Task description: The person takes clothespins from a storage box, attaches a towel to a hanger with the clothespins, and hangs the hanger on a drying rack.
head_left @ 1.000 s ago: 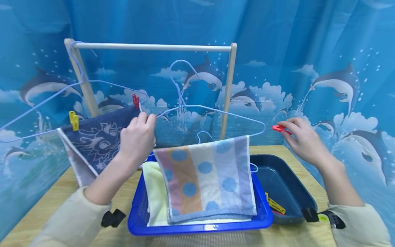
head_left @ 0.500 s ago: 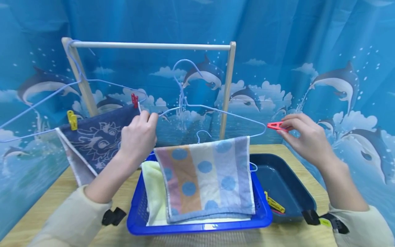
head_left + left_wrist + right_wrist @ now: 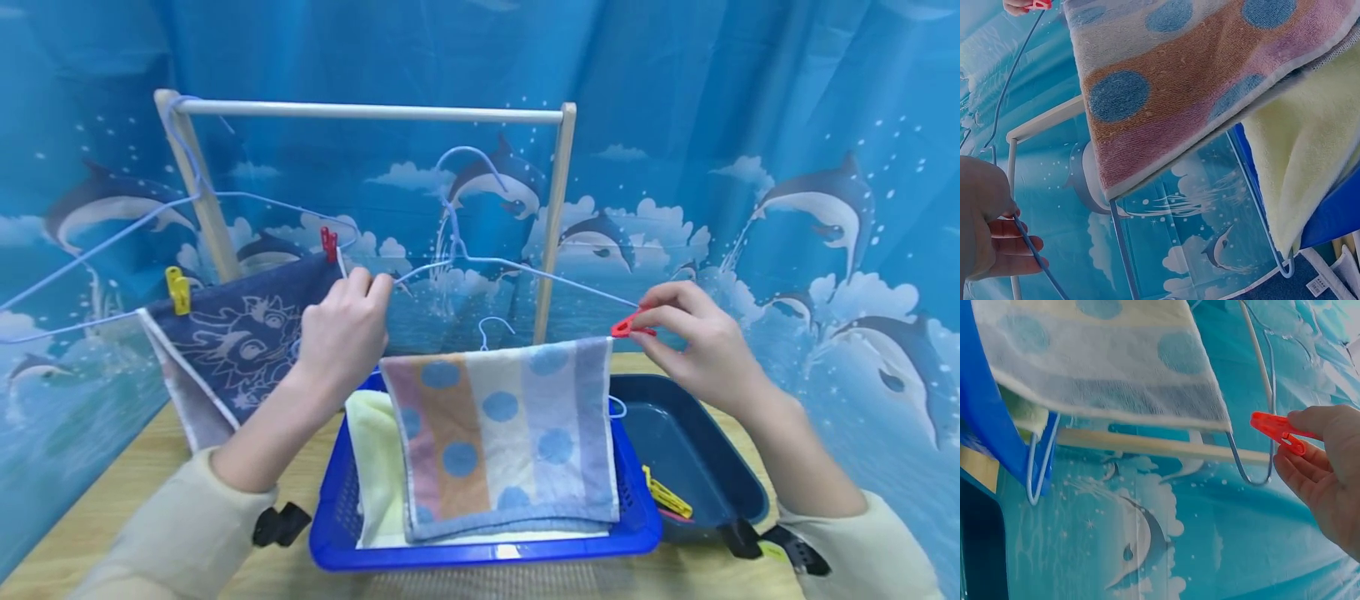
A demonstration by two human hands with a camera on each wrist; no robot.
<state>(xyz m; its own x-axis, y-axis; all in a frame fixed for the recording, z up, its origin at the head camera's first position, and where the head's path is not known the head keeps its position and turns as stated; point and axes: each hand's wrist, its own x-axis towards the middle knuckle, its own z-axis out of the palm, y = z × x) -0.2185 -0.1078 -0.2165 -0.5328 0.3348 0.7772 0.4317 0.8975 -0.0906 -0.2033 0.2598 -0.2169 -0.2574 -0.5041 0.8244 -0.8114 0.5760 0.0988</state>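
Note:
My left hand (image 3: 341, 329) grips a light blue wire clothes hanger (image 3: 536, 272) by its left part; in the left wrist view the hanger's wire (image 3: 1032, 245) passes under my curled fingers. A striped towel with blue dots (image 3: 498, 450) is folded over the hanger's lower bar. Near the towel's upper right corner, my right hand (image 3: 693, 350) pinches a red clothespin (image 3: 624, 327) between thumb and fingers. In the right wrist view a small gap shows between the clothespin's tip (image 3: 1263, 422) and the towel's corner.
A blue basket (image 3: 487, 557) with a yellow towel (image 3: 371, 467) stands below. Right of it is a dark tray (image 3: 723, 446) holding yellow clothespins (image 3: 667, 496). Behind is a drying rack (image 3: 375, 111); a navy cloth (image 3: 232, 333) hangs at left on another hanger, clipped by yellow and red clothespins.
My right hand has moved left with the red clothespin, up to the towel's corner and the hanger's right end. The held hanger's hook has shifted slightly right.

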